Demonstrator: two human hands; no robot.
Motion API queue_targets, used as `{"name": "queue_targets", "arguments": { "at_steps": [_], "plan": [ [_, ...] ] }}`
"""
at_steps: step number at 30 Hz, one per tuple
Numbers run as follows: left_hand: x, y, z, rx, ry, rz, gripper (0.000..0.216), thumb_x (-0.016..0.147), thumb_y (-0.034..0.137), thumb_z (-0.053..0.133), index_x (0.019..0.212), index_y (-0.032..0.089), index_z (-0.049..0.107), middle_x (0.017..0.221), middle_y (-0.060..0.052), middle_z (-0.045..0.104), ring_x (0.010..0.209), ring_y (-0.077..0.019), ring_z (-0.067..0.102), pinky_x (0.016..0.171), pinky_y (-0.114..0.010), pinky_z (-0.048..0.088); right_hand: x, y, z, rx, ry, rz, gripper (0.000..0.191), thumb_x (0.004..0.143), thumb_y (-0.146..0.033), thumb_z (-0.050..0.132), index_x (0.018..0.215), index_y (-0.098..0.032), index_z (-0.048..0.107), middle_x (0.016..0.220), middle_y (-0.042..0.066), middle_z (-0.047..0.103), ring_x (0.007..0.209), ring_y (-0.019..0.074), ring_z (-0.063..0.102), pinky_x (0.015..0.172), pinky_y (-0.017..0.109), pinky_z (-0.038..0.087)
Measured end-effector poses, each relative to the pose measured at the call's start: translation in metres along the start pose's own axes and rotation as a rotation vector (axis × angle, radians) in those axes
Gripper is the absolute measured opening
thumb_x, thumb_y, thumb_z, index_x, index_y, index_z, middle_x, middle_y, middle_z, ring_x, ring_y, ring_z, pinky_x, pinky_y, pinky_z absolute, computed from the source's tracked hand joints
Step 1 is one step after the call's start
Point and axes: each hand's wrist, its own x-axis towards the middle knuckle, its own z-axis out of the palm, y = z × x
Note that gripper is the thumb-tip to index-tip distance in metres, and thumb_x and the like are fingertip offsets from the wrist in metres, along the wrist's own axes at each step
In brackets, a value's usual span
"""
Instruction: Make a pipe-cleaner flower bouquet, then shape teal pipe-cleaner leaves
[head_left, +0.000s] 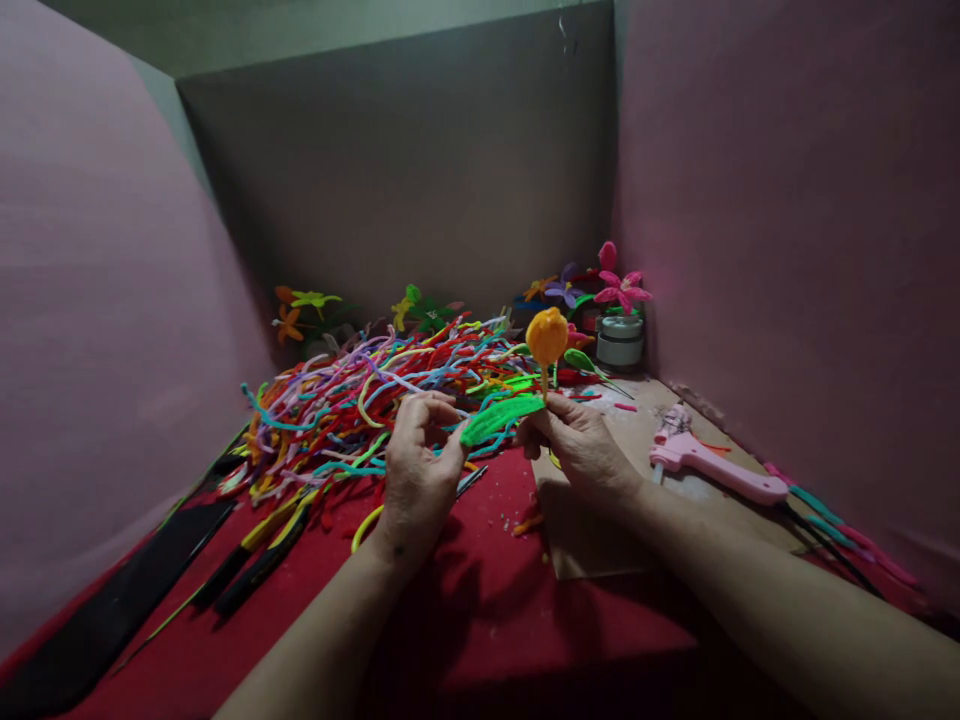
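An orange pipe-cleaner flower (547,337) stands upright above my right hand (581,440), its thin stem pinched between the thumb and fingers. A bright green pipe-cleaner leaf (499,420) stretches between my two hands, its right end at the flower's stem by my right fingertips. At the leaf's left tip, the thumb and fingers of my left hand (424,460) are closed. How the leaf and stem meet is hidden by my right fingers. Just behind the hands lies a large heap of colourful pipe cleaners (360,375).
A pink glue gun (712,465) lies on a board (585,530) at the right. Yellow-and-black pliers (262,550) rest at the left on the red cloth (495,600). Pink flowers (622,290) rise from a small jar (619,340) at the back right. Walls enclose the sides and back.
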Motion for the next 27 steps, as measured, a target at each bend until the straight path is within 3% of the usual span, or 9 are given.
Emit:
{"name": "queue_targets", "arguments": {
  "at_steps": [3, 6, 11, 16, 18, 21, 25, 27],
  "plan": [
    [0.0037, -0.0067, -0.0011, 0.069, -0.096, -0.152, 0.017, 0.076, 0.025, 0.055, 0.062, 0.016, 0.048, 0.068, 0.0, 0.05, 0.063, -0.0103, 0.047, 0.056, -0.021, 0.039, 0.0002, -0.002, -0.0006, -0.002, 0.011, -0.01, 0.027, 0.082, -0.038, 0.051, 0.069, -0.015, 0.057, 0.061, 0.0, 0.059, 0.051, 0.0088, 0.05, 0.052, 0.022, 0.039],
    [0.0029, -0.0111, 0.001, 0.106, -0.115, -0.255, 0.021, 0.077, 0.027, 0.051, 0.059, 0.017, 0.045, 0.052, 0.005, 0.039, 0.05, -0.0079, 0.034, 0.048, -0.02, 0.031, 0.0002, -0.0051, -0.0008, -0.019, 0.031, -0.001, 0.03, 0.08, -0.043, 0.052, 0.068, -0.016, 0.056, 0.056, -0.001, 0.058, 0.05, 0.009, 0.049, 0.051, 0.023, 0.038],
    [0.0019, -0.0117, 0.0053, 0.007, -0.118, -0.324, 0.019, 0.078, 0.027, 0.05, 0.062, 0.018, 0.043, 0.049, 0.007, 0.034, 0.044, -0.0062, 0.03, 0.043, -0.018, 0.026, 0.0019, -0.0046, -0.0035, -0.035, 0.035, 0.004, 0.034, 0.08, -0.045, 0.051, 0.066, -0.015, 0.058, 0.056, 0.0, 0.057, 0.051, 0.0092, 0.049, 0.053, 0.023, 0.038],
    [0.0063, -0.009, 0.0052, -0.387, -0.105, -0.538, 0.018, 0.075, 0.033, 0.056, 0.069, 0.019, 0.046, 0.045, 0.011, 0.03, 0.034, -0.0031, 0.022, 0.035, -0.016, 0.017, 0.004, -0.002, -0.0055, -0.006, 0.057, -0.004, 0.03, 0.079, -0.042, 0.054, 0.068, -0.015, 0.059, 0.059, 0.0, 0.057, 0.052, 0.0094, 0.048, 0.053, 0.023, 0.038],
    [0.0079, -0.0071, 0.0038, -0.475, -0.108, -0.565, 0.019, 0.07, 0.034, 0.061, 0.073, 0.019, 0.049, 0.045, 0.011, 0.034, 0.034, -0.003, 0.027, 0.034, -0.015, 0.02, 0.0042, -0.0021, -0.0058, -0.016, 0.069, 0.002, 0.032, 0.078, -0.045, 0.054, 0.067, -0.016, 0.059, 0.058, 0.0, 0.057, 0.052, 0.0096, 0.047, 0.053, 0.023, 0.037],
    [0.009, -0.0042, 0.0014, -0.508, -0.138, -0.6, 0.023, 0.066, 0.031, 0.066, 0.08, 0.017, 0.054, 0.044, 0.01, 0.04, 0.034, -0.0033, 0.033, 0.034, -0.015, 0.025, 0.0044, -0.0029, -0.006, -0.029, 0.07, 0.005, 0.034, 0.077, -0.047, 0.054, 0.066, -0.016, 0.058, 0.056, 0.0, 0.055, 0.052, 0.0099, 0.046, 0.054, 0.024, 0.037],
    [0.009, -0.0044, -0.0008, -0.54, -0.161, -0.7, 0.026, 0.066, 0.031, 0.067, 0.082, 0.015, 0.055, 0.042, 0.011, 0.033, 0.032, -0.0008, 0.022, 0.032, -0.013, 0.018, 0.0048, -0.0047, -0.006, -0.026, 0.067, 0.01, 0.035, 0.076, -0.048, 0.055, 0.064, -0.016, 0.058, 0.056, 0.0, 0.054, 0.053, 0.0101, 0.045, 0.055, 0.024, 0.037],
    [0.0082, -0.0057, -0.0004, -0.517, -0.164, -0.675, 0.026, 0.066, 0.029, 0.067, 0.086, 0.015, 0.056, 0.047, 0.009, 0.04, 0.035, -0.0015, 0.029, 0.034, -0.013, 0.024, 0.0046, -0.0067, -0.0052, -0.023, 0.075, 0.014, 0.034, 0.076, -0.047, 0.055, 0.063, -0.016, 0.058, 0.057, 0.0, 0.054, 0.054, 0.0104, 0.045, 0.056, 0.024, 0.037]
  ]
}}
